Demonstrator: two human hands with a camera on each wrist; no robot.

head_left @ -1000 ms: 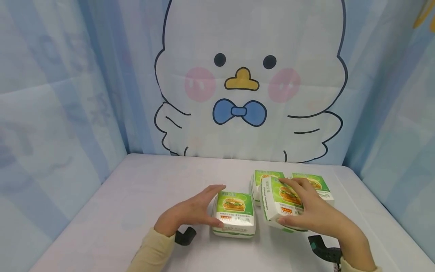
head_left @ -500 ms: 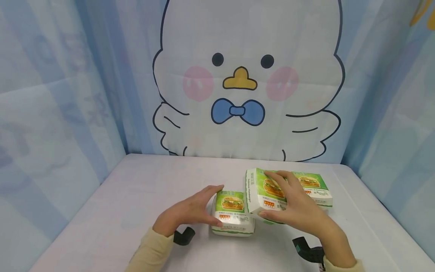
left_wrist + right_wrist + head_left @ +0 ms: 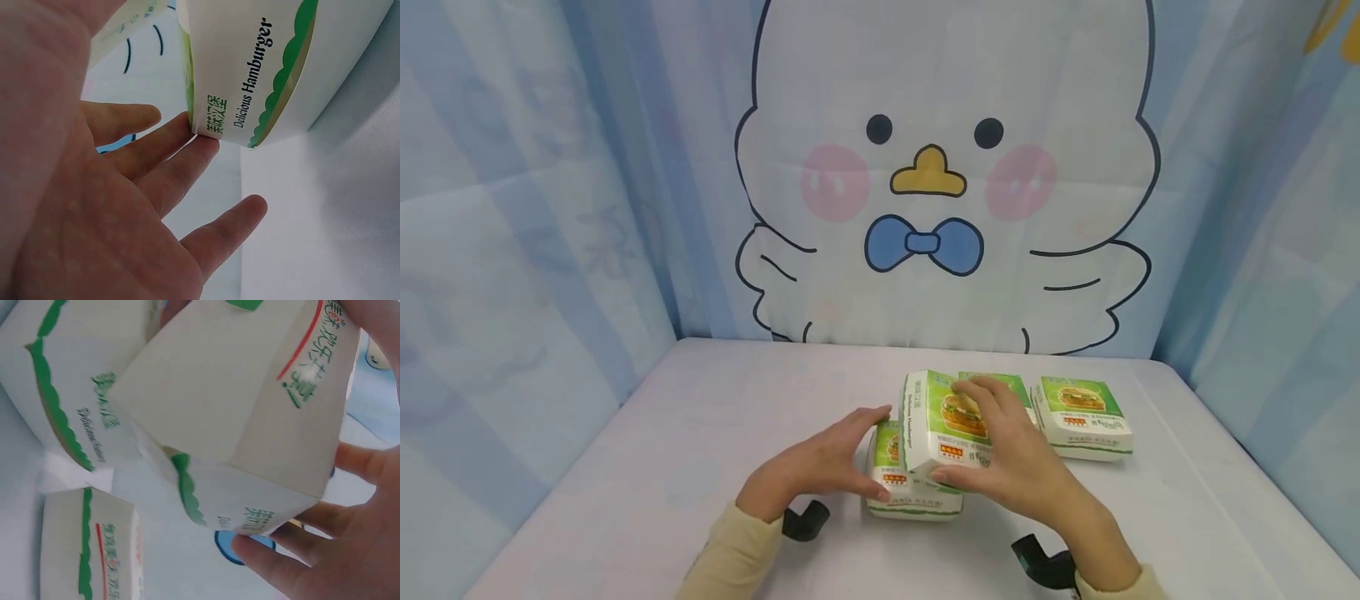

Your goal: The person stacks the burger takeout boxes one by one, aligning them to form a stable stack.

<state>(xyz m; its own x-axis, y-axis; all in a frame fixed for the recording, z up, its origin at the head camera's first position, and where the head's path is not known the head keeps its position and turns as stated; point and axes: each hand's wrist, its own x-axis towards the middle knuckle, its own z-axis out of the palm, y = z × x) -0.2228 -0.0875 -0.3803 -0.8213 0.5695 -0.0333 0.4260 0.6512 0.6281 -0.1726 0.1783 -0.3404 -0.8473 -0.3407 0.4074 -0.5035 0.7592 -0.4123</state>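
On the white table, my left hand (image 3: 820,458) spans a green-and-white hamburger box (image 3: 913,504), thumb at its front and fingertips at its back left corner. The left wrist view shows two fingertips touching that box's corner (image 3: 244,75), the little finger apart. My right hand (image 3: 1030,467) grips a second hamburger box (image 3: 940,425) between thumb and fingers. Tilted and raised, this box overlaps the top of the left one. Its pale underside (image 3: 194,406) shows in the right wrist view. The palm hides its right part.
Behind my right hand stands another hamburger box (image 3: 1011,385), partly covered. One more box (image 3: 1082,417) sits to its right. Black wrist-camera mounts (image 3: 805,521) stick out below the hands. A curtain with a cartoon bird (image 3: 925,292) rises behind the table (image 3: 760,375).
My right hand has carried its hamburger box leftward, from in front of the back boxes to over the left box. The left hand has stayed in place.
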